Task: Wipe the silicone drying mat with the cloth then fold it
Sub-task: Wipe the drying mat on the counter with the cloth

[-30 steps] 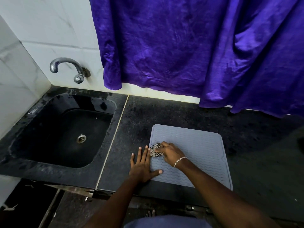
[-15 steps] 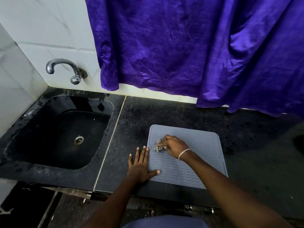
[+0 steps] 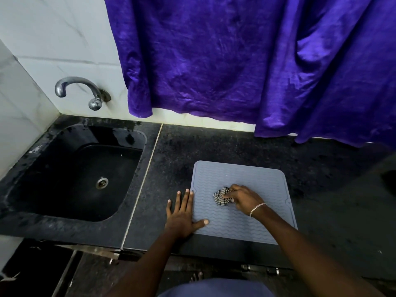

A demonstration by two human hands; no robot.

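A grey silicone drying mat (image 3: 252,181) with a wavy ribbed surface lies flat on the black counter, near its front edge. My right hand (image 3: 244,199) presses a small bunched black-and-white checked cloth (image 3: 220,197) onto the middle of the mat; a silver bracelet sits on that wrist. My left hand (image 3: 182,213) lies flat with fingers spread on the counter at the mat's left edge, its thumb resting on the mat's near-left part.
A black sink (image 3: 77,170) with a metal drain is set into the counter at the left, under a chrome tap (image 3: 85,91) on the white tiled wall. A purple curtain (image 3: 246,61) hangs behind the counter (image 3: 235,146). The counter's front edge runs just below the mat.
My right hand has slid the cloth from the mat's left edge rightward toward its middle. My left hand has stayed flat at the mat's left edge.
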